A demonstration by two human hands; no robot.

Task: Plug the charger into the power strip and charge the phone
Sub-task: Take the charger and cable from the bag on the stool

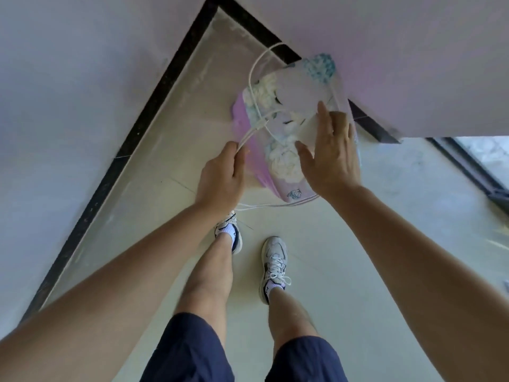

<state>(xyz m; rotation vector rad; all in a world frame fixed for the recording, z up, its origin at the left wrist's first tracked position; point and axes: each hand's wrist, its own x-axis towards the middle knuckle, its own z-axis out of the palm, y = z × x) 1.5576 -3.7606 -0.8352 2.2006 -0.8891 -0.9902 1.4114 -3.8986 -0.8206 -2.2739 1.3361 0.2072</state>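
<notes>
Head view, the only one here: pretty early days for this task, judging by what's shown. No power strip and no phone can be spotted anywhere, so nothing is plugged in and both the plugging and the charging are left to do.

The white charger cable (pixel 254 78) is looped up toward 12 o'clock over a floral drawstring bag (pixel 283 158), which is held up near the middle of the frame. One run of the cable is pinched in the left hand (pixel 220 175), fingers closed around it, at about 9 o'clock from the bag. The right hand (pixel 327 153) is spread open, fingers apart, laid against a white blocky thing (pixel 308 130) at the bag's 3 o'clock side, maybe the charger brick, but that can't be confirmed.

As for the bag's contents: nothing can be made out inside, too blurry and covered. Below, at 6 o'clock, a tiled floor (pixel 358 244) and sneakers (pixel 272 266) are seen.
</notes>
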